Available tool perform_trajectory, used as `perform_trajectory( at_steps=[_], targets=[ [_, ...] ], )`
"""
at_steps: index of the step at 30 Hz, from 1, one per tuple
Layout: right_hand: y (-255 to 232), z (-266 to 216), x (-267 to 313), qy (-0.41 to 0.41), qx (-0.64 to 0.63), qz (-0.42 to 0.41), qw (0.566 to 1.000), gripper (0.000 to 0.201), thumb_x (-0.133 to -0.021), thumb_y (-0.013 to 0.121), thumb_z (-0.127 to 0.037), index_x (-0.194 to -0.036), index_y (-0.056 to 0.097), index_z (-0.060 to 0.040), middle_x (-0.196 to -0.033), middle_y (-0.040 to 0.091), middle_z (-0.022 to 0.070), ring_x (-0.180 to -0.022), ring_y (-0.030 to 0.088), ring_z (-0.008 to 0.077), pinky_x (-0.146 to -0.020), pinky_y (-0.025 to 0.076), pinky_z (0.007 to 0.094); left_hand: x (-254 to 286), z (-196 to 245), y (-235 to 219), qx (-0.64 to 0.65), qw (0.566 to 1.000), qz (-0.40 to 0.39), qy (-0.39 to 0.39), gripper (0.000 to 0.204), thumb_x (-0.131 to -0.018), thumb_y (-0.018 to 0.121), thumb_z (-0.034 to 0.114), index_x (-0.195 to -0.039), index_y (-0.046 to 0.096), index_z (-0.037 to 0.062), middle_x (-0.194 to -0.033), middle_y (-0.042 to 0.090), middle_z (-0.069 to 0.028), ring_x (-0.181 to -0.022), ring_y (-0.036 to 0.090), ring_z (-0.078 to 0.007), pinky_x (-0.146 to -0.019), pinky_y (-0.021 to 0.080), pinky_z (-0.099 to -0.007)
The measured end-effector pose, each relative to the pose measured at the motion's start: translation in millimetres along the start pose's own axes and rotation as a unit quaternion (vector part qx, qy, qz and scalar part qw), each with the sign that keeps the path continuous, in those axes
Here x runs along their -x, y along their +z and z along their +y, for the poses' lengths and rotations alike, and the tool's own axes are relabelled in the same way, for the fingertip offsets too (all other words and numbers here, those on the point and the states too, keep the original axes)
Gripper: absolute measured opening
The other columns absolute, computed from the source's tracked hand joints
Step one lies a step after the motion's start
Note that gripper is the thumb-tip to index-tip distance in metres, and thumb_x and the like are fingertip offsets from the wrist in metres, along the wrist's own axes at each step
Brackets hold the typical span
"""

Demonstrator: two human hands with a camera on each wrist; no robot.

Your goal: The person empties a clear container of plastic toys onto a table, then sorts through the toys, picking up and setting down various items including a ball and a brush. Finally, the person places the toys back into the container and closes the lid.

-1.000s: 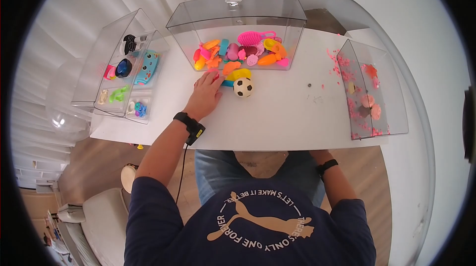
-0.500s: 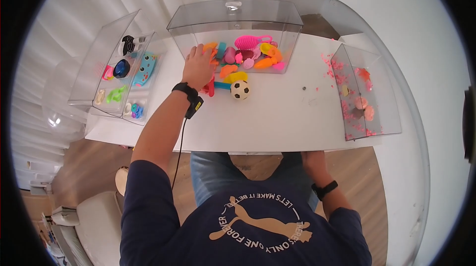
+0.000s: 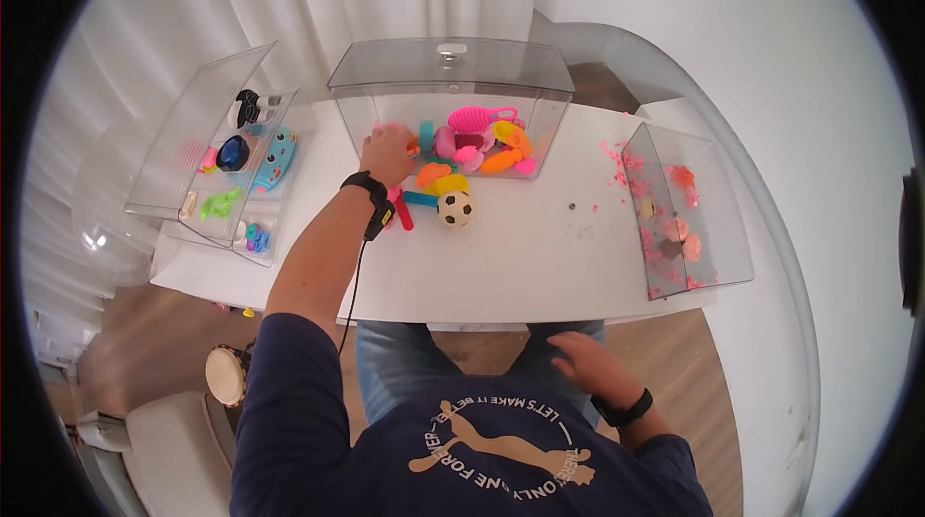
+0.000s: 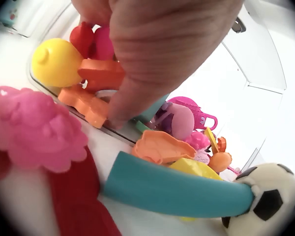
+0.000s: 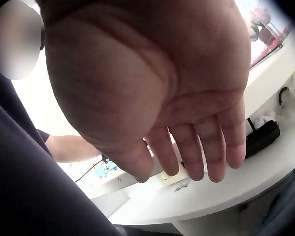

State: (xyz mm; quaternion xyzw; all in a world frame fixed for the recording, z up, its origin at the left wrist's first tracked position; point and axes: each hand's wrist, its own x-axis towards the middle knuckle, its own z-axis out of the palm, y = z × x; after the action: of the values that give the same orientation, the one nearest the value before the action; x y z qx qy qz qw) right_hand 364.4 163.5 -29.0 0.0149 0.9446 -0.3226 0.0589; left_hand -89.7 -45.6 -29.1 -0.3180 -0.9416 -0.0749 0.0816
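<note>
The left hand (image 3: 386, 155) reaches into the left end of the clear middle box (image 3: 554, 136). In the left wrist view its thumb is down beside orange pieces (image 4: 102, 73), near a yellow piece (image 4: 57, 62); the other fingertips are hidden, so a hold cannot be made out. In front of the box lie a red toy (image 3: 403, 212), a pink scalloped piece (image 4: 37, 129), a yellow piece (image 3: 447, 185) and a soccer ball (image 3: 455, 209) with a teal handle (image 4: 177, 191). The right hand (image 3: 590, 363) hovers over the lap, empty, fingers extended and slightly spread in the right wrist view (image 5: 152, 98).
A clear divided box (image 3: 159, 209) with small toys stands at the left. At the right, another clear box (image 3: 708, 271) holds pink and orange pieces, with pink bits scattered beside it. A pink brush (image 3: 472, 119) lies in the middle box. The table's front edge is near the lap.
The left hand has moved from the red toy in front of the middle box into its left end. The right hand has come out from under the table edge, over the lap.
</note>
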Motion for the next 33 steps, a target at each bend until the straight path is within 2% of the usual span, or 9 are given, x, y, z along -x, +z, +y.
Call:
perform_trajectory(
  at_steps=[6, 9, 12, 19, 22, 24, 27, 29, 33],
  targets=[
    [-3.5, -11.8, -14.2, -0.029, -0.008, -0.005, 1.0, 0.037, -0.085, 0.068, -0.017, -0.12, 0.061, -0.0041, -0.116, 0.064, 0.0168, -0.108, 0.06, 0.0364, -0.09, 0.05, 0.0427, 33.8, 0.2, 3.8, 0.06, 0.998, 0.015, 0.019, 0.037, -0.08, 0.072, 0.023, -0.116, 0.064, 0.016, -0.12, 0.058, -0.0123, -0.115, 0.054, -0.0325, -0.098, 0.046, -0.0465],
    [-10.1, -24.5, -24.8, -0.059, -0.024, -0.011, 0.998, 0.037, -0.085, 0.069, -0.015, -0.119, 0.061, -0.0038, -0.115, 0.064, 0.0167, -0.107, 0.061, 0.0363, -0.09, 0.05, 0.0425, 47.9, -2.5, -0.8, 0.119, 0.992, -0.001, 0.031, 0.046, -0.08, 0.072, 0.018, -0.124, 0.061, 0.0127, -0.127, 0.055, -0.0147, -0.119, 0.051, -0.0371, -0.103, 0.044, -0.044],
    [-16.9, -37.8, -43.1, -0.084, -0.026, -0.02, 0.996, 0.037, -0.085, 0.069, -0.014, -0.12, 0.061, -0.0037, -0.115, 0.064, 0.0166, -0.107, 0.061, 0.0361, -0.091, 0.05, 0.0424, 56.5, -9.5, 2.8, 0.157, 0.986, 0.028, 0.057, 0.045, -0.081, 0.071, 0.015, -0.124, 0.061, 0.0086, -0.129, 0.055, -0.0155, -0.12, 0.05, -0.0369, -0.105, 0.043, -0.0419],
    [-39.0, -77.6, -81.8, -0.144, -0.037, -0.049, 0.988, 0.04, -0.083, 0.071, -0.013, -0.122, 0.061, -0.0055, -0.118, 0.064, 0.0145, -0.109, 0.061, 0.0341, -0.093, 0.05, 0.04, 67.2, -20.4, 1.5, 0.175, 0.983, 0.008, 0.062, 0.043, -0.082, 0.069, 0.014, -0.124, 0.062, 0.0066, -0.13, 0.056, -0.0168, -0.124, 0.05, -0.0353, -0.105, 0.043, -0.0416],
    [-53.1, -85.4, -106.3, -0.207, -0.022, -0.037, 0.977, 0.039, -0.085, 0.069, -0.016, -0.121, 0.061, -0.004, -0.119, 0.063, 0.0167, -0.112, 0.059, 0.0355, -0.096, 0.048, 0.0417, 79.4, -22.0, -4.9, 0.198, 0.978, 0.021, 0.06, 0.045, -0.083, 0.07, 0.016, -0.126, 0.061, 0.0057, -0.135, 0.053, -0.0189, -0.128, 0.048, -0.0365, -0.108, 0.04, -0.041],
    [-63.0, -81.4, -134.3, -0.24, -0.011, -0.005, 0.971, 0.041, -0.084, 0.07, -0.014, -0.123, 0.06, -0.0044, -0.12, 0.063, 0.016, -0.114, 0.058, 0.0349, -0.097, 0.048, 0.0412, 96.9, -16.5, -26.6, 0.233, 0.969, 0.061, 0.054, 0.047, -0.082, 0.071, 0.016, -0.127, 0.061, 0.0069, -0.137, 0.052, -0.0202, -0.127, 0.049, -0.0372, -0.107, 0.041, -0.0425],
    [-80.3, -63.3, -195.9, -0.249, 0.037, 0.066, 0.966, 0.044, -0.083, 0.071, -0.014, -0.124, 0.06, -0.0045, -0.122, 0.062, 0.0159, -0.117, 0.057, 0.0346, -0.1, 0.046, 0.0408, 134.6, -18.3, -39.7, 0.239, 0.964, 0.102, -0.054, 0.05, -0.082, 0.074, 0.019, -0.127, 0.059, 0.0032, -0.138, 0.05, -0.0236, -0.128, 0.047, -0.0391, -0.108, 0.04, -0.043],
    [-96.4, -65.5, -240.2, -0.158, 0.058, 0.06, 0.984, 0.045, -0.081, 0.072, -0.017, -0.123, 0.06, -0.0037, -0.124, 0.061, 0.0173, -0.118, 0.055, 0.0351, -0.101, 0.045, 0.0403, 166.3, -27.1, -35.9, 0.207, 0.968, 0.129, -0.064, 0.057, -0.08, 0.076, 0.021, -0.13, 0.055, 0.0013, -0.139, 0.048, -0.0255, -0.13, 0.045, -0.0408, -0.109, 0.039, -0.0442],
    [-92.1, -51.2, -318.3, -0.158, 0.135, 0.157, 0.966, 0.047, -0.079, 0.072, -0.02, -0.121, 0.06, -0.0026, -0.124, 0.059, 0.0179, -0.119, 0.054, 0.0354, -0.097, 0.048, 0.0442, 210.5, -23.9, -26.6, 0.175, 0.974, 0.104, -0.103, 0.073, -0.077, 0.08, 0.024, -0.137, 0.047, -0.0005, -0.143, 0.042, -0.027, -0.133, 0.04, -0.043, -0.111, 0.036, -0.0469]
  ],
)
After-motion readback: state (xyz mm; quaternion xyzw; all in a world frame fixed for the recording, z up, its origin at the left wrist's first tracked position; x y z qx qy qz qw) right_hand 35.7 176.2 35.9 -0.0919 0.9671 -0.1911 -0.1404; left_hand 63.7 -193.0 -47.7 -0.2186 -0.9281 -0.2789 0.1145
